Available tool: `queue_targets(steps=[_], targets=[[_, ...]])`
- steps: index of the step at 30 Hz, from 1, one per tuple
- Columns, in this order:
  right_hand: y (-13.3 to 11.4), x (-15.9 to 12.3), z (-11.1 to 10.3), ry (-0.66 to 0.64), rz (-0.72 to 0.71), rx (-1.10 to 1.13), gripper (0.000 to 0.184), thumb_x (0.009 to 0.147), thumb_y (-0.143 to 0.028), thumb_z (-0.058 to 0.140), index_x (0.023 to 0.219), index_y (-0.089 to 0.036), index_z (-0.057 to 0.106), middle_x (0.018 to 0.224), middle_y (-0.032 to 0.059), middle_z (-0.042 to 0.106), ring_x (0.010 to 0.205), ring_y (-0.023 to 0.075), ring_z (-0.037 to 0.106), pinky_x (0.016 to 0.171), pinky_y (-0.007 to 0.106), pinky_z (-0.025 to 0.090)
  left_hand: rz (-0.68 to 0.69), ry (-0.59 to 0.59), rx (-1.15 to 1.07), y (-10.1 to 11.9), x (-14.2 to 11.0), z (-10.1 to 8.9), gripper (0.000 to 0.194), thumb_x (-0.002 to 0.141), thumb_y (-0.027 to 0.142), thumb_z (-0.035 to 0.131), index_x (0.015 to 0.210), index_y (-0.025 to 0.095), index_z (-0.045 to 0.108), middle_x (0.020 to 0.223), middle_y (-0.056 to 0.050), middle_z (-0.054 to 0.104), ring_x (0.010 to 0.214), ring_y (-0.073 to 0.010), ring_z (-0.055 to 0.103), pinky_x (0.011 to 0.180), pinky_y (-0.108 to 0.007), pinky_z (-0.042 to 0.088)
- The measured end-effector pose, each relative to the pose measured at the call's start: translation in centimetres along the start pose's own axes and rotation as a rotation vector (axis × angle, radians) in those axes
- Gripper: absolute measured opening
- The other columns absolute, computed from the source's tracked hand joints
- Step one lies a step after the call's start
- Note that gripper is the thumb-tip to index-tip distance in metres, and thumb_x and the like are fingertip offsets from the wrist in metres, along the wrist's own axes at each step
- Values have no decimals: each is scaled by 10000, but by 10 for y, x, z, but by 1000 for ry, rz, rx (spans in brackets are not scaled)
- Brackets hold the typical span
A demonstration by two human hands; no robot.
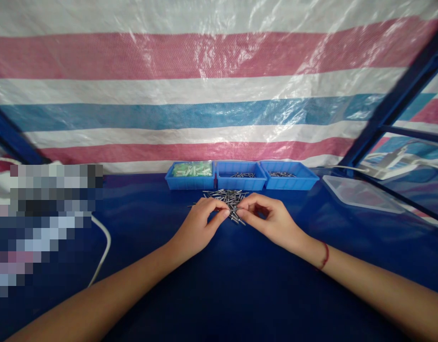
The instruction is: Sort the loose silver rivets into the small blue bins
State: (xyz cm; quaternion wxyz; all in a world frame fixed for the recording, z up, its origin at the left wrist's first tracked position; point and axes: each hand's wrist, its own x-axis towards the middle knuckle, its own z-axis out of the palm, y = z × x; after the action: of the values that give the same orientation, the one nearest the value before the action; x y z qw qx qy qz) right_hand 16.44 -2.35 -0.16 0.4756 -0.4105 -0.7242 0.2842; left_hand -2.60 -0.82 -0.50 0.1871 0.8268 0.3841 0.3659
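A loose pile of thin metal pop rivets (232,199) lies on the blue table, just in front of the bins. From the left, my left hand (204,219) reaches the pile, its thumb and forefinger pinched at the near edge. My right hand (272,214) faces it from the other side, thumb and fingertips also pressed together against the rivets. The fingertips of both hands are close together but apart. Whatever sits in either pinch is too small to make out among the rivets.
Behind the pile stand three blue bins: the left bin (190,182) holds green-and-white pieces in clear plastic, the middle bin (240,184) and right bin (292,183) hold rivets. A clear plastic lid (361,194) lies right, near a power strip (392,164). A white cable (107,242) runs left.
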Motion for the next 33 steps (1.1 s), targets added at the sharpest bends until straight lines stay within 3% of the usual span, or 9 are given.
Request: queue_targets(steps=[9, 14, 19, 33], targets=[[-3, -1, -1, -8, -42, -15, 160, 815, -334, 605, 776, -180, 625, 637, -4, 559, 535, 102, 482, 493, 239, 401, 50, 19, -33, 3, -1, 0, 96, 874, 232, 531, 914, 198, 612, 892, -21, 674, 853, -164, 610, 805, -313, 456], [-3, -4, -2, -19, -173, -135, 109, 832, -276, 592, 793, -184, 637, 672, 12, 584, 568, 109, 497, 522, 244, 412, 130, -13, -72, 4, 0, 1, 58, 858, 214, 563, 879, 188, 612, 878, -13, 673, 840, -150, 616, 790, -289, 452], [-3, -5, -3, -10, -266, -225, 79, 839, -233, 575, 807, -190, 633, 685, 16, 597, 583, 115, 516, 541, 249, 429, 103, 31, -75, 7, -1, -1, 32, 842, 174, 572, 846, 179, 603, 842, -10, 654, 804, -139, 608, 758, -270, 457], [1, -4, -1, -196, -258, -319, 182, 890, -246, 487, 883, -200, 662, 770, 37, 654, 689, 144, 594, 641, 270, 452, 107, 74, 9, 7, -3, 1, 114, 819, 260, 615, 751, 183, 565, 742, 8, 635, 708, -137, 595, 708, -281, 450]])
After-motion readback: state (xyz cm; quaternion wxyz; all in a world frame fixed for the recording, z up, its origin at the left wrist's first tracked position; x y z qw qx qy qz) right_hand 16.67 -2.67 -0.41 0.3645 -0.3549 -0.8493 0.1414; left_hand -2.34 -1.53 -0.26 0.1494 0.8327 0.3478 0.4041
